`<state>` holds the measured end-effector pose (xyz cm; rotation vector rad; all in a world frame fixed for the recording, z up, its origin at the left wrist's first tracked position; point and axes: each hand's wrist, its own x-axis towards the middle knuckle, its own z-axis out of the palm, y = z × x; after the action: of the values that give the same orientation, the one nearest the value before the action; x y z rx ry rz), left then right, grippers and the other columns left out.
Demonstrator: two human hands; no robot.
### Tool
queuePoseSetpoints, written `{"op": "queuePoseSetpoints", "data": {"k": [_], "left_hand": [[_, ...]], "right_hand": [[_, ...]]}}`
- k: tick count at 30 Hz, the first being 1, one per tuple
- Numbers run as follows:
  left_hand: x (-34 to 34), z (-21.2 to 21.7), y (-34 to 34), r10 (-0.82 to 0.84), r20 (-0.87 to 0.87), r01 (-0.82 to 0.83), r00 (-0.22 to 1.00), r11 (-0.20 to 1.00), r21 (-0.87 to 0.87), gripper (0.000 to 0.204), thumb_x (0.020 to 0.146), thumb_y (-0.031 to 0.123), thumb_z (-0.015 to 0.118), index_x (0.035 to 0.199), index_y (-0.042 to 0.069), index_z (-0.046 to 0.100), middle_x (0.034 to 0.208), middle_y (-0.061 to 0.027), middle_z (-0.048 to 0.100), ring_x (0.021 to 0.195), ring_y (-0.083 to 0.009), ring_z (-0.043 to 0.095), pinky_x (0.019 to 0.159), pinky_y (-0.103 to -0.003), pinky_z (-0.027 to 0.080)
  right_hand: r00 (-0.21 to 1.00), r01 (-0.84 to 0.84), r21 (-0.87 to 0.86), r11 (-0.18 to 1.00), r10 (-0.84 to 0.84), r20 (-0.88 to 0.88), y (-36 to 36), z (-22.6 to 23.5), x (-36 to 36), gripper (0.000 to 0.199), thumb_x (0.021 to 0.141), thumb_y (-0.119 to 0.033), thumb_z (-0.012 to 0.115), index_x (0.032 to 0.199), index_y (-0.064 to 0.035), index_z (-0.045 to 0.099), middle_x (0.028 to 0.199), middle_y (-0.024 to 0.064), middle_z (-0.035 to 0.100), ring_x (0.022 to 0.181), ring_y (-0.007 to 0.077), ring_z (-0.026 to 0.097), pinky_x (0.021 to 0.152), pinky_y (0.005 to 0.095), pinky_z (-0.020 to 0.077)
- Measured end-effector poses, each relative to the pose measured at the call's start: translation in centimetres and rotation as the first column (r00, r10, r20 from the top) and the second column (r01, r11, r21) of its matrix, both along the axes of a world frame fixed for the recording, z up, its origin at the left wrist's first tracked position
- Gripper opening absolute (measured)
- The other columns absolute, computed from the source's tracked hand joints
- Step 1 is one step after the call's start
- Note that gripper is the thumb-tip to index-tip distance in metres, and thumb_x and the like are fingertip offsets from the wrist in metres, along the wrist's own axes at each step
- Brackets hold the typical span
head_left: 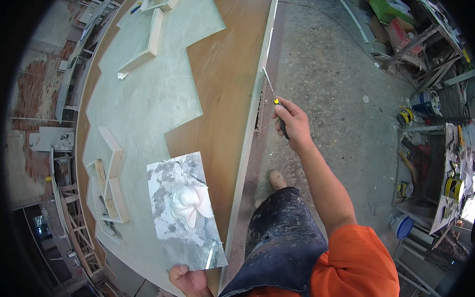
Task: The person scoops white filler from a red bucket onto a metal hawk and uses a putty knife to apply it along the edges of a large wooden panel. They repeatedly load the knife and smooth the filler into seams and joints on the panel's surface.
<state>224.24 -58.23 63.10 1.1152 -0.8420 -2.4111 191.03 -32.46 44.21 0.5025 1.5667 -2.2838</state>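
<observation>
My left hand (190,281) grips the near edge of a flat, smeared metal sheet (182,246), thumb on top. A mound of white putty (191,203) sits on the middle of that sheet, which is held over the large panel (224,69). My right hand (293,121) is closed around the black and yellow handle of a putty knife (269,82), its narrow blade seen nearly edge-on. The blade tip is at the panel's right edge (252,115); whether it touches cannot be made out. White putty (270,41) shows along that edge beyond the tip.
Pale zigzag wooden frames (115,160) lie on the panel's left part, with another wooden frame (152,35) at the far end. On the right are cluttered shelves (440,176) and a blue-lidded bucket (402,226). My shoe (277,180) stands on the stained concrete floor (329,62).
</observation>
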Motion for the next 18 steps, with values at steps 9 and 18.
{"op": "queuePoseSetpoints", "data": {"k": [9, 18], "left_hand": [[1.0, -0.3, -0.3, 0.002, 0.004, -0.002, 1.000, 1.000, 0.019, 0.092, 0.064, 0.001, 0.049, 0.155, -0.001, 0.034, 0.155, -0.0196, 0.044, 0.145, -0.0411, 0.039, 0.121, -0.062, 0.027], [2.0, -0.5, -1.4, -0.070, -0.015, 0.070, 0.997, 0.998, 0.008, 0.090, 0.065, 0.001, 0.050, 0.153, -0.003, 0.034, 0.154, -0.0204, 0.045, 0.144, -0.0403, 0.040, 0.122, -0.059, 0.028]], "right_hand": [[0.997, -0.052, 0.327, 0.943, 0.066, -0.031, -1.3, -0.8, 3.3, 0.047, 0.094, -0.018, 0.069, 0.136, 0.0026, 0.061, 0.077, 0.0015, 0.063, 0.058, 0.0074, 0.055, 0.054, 0.0268, 0.0459], [0.996, -0.007, 0.550, 0.835, 0.055, -0.072, -2.5, -3.9, 10.7, 0.047, 0.094, -0.016, 0.070, 0.139, -0.0023, 0.061, 0.079, 0.0004, 0.062, 0.064, 0.0066, 0.055, 0.060, 0.0251, 0.0480]]}}
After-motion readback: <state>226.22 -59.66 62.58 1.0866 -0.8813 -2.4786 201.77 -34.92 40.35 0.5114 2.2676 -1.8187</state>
